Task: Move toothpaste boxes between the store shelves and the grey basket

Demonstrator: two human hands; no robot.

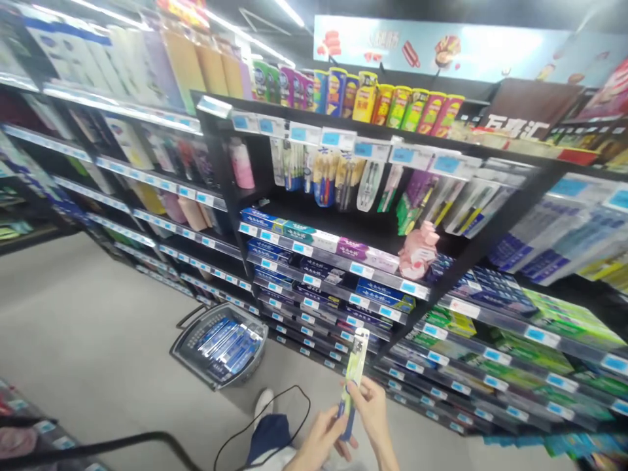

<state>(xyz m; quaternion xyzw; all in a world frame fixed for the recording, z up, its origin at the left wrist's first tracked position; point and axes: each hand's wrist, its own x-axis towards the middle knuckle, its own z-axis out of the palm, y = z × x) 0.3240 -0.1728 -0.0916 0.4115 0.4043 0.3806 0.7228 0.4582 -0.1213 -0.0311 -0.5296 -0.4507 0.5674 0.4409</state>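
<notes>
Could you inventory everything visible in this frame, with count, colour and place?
Toothbrush pack: one, white, yellow-green and blue, in both hands
Basket: one, grey, on the floor
Packs in the basket: many, mostly blue
Shelving: several units, dark, ahead
Snack cans: over ten, multicoloured, shelf top
Hanging packs: many, mixed colours, under the cans
Boxes: many, blue, green, purple, lower shelves
Pink item: one, shelf edge; identity unclear
Pink bottle: one, left of the hanging packs
Price labels: many, white and blue, shelf edges
Banner: one, pale blue, upper right
Left hand: one, bare, lower centre
Right hand: one, bare, beside it
Shoe: one, white, on the floor
</notes>
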